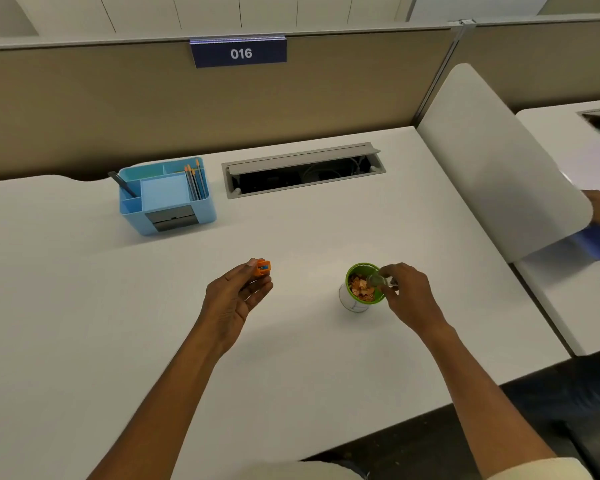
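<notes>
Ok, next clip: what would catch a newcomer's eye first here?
Near the middle of the white desk, the left hand holds a small orange sharpener between thumb and fingertips. To its right, the right hand pinches a small clear piece, too blurred to identify, over a green-rimmed cup of pencil shavings. At the back left stands a blue desk organizer, and a sign reading 016 hangs on the partition behind.

The small orange sharpener (263, 267) (a blue patch on its face) is pinched in the fingertips of the left hand (236, 299). The green-lined white cup (353, 303) stands upright, holding brown shavings (360, 289). The right hand (409, 292) holds a blurred clear piece (374, 280) over its rim.
</notes>
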